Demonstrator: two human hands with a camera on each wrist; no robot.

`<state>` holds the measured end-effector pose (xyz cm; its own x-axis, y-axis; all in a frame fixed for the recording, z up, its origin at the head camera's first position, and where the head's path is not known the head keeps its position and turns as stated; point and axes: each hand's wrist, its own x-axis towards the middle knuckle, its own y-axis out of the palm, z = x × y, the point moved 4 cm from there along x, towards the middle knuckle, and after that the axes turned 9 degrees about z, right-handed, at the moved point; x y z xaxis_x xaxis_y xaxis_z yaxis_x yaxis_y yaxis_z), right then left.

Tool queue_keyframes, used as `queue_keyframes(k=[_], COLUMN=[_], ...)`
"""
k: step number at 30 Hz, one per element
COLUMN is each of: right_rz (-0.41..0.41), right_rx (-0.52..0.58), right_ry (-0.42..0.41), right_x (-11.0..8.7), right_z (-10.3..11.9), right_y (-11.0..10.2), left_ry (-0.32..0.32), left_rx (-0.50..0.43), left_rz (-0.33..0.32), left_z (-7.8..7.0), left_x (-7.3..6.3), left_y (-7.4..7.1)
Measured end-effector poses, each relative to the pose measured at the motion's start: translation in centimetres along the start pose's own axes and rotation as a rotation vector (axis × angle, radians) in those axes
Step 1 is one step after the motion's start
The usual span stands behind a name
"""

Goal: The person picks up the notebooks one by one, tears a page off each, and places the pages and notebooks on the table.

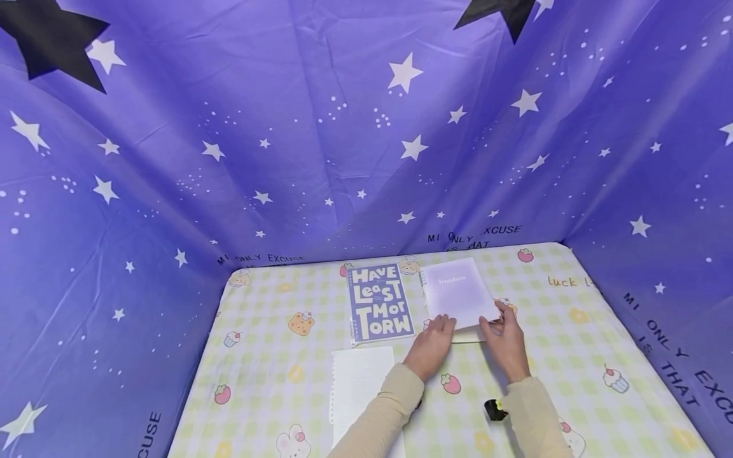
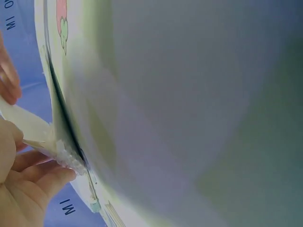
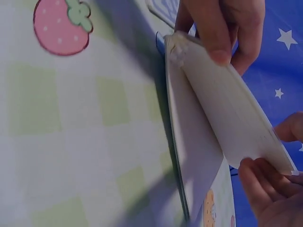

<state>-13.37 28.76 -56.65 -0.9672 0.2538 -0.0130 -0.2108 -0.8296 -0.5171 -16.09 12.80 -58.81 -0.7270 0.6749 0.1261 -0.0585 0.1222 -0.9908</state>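
Note:
A spiral-bound notebook [image 1: 460,289] with a pale purple cover marked "freedom" lies at the back right of the table, its binding on the left. Its cover and a stack of pages [image 3: 222,104] are raised off the pages and back cover below. Near the binding, my left hand [image 1: 432,346] pinches the raised part at its near edge; the left wrist view shows these fingers [image 2: 42,177] close up. My right hand [image 1: 508,340] holds the raised part at the near right corner, with thumb and fingers [image 3: 270,182] on either side of it.
Left of the notebook lies a blue book [image 1: 382,302] with large white lettering. A loose white sheet [image 1: 361,388] with a perforated left edge is in front of it, partly under the left sleeve. Purple starred cloth [image 1: 343,127] encloses the checked table [image 1: 258,381].

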Motion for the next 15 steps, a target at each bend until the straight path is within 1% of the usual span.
queue_keyframes(k=[3, 6, 11, 15], right_rz=[-0.013, -0.020, -0.033, -0.049], right_rx=[0.038, 0.076, 0.114, 0.189], right_ry=[-0.023, -0.039, -0.032, -0.064], right_x=[0.1, 0.1, 0.1, -0.1], right_z=[0.4, 0.8, 1.2, 1.9], right_y=[0.3, 0.5, 0.7, 0.9], left_ry=[0.002, -0.007, -0.039, -0.060], left_rx=[-0.010, -0.046, -0.172, -0.249], left_rz=[-0.004, -0.004, 0.000, -0.024], left_z=[0.1, 0.3, 0.9, 1.2], left_x=[-0.1, -0.3, -0.5, -0.8], left_y=[0.1, 0.1, 0.1, -0.4])
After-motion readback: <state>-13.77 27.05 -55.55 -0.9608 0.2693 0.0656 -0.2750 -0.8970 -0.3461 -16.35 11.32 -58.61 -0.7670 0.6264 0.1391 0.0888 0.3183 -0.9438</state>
